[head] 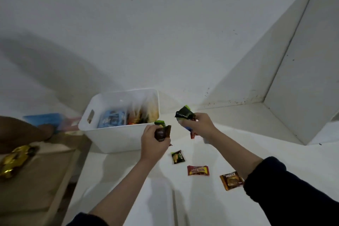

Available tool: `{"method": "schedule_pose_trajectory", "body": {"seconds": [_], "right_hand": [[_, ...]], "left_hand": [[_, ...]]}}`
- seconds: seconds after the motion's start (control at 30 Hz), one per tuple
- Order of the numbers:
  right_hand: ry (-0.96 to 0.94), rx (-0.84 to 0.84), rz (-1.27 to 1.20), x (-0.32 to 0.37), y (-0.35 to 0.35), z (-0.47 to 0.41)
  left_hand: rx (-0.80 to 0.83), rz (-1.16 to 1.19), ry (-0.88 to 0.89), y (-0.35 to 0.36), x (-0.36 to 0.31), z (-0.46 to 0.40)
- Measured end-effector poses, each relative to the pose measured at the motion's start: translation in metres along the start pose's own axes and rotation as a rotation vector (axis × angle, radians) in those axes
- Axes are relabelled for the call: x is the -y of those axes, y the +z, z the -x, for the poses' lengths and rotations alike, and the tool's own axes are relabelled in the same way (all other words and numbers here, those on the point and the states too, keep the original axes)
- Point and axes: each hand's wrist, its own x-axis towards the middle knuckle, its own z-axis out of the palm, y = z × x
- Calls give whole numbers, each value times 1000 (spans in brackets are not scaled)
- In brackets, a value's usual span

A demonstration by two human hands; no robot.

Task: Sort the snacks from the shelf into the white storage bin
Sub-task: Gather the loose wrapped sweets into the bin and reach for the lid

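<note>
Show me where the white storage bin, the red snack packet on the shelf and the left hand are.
white storage bin (117,138): head view, bare front wall.
red snack packet (198,170): head view, middle of wrapper.
left hand (153,142): head view, back of hand.

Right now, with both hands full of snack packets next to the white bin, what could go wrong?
1. The right hand pinches several packets at once; a red packet dangles below it and might drop short of the white bin.
2. Three packets remain on the shelf: a black-green one, a red one and a brown one beside the right sleeve, which could sweep it off.
</note>
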Motion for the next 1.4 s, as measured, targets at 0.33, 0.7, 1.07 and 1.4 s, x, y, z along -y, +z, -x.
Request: {"method": "schedule_pose_trajectory", "body": {"seconds": [0.33,0.7,1.07,1.4], "right_hand": [[397,206,-36,107,116,-69],[250,-172,-179,77,138,-106],[45,-471,613,-92,82,-48],[635,-615,667,-196,26,16]], "left_hand": [[138,-131,-417,-106,5,-136],[231,-114,-543,-79,32,-158],[71,-615,311,-45,112,-5],[357,-888,-122,-19,188,66]]}}
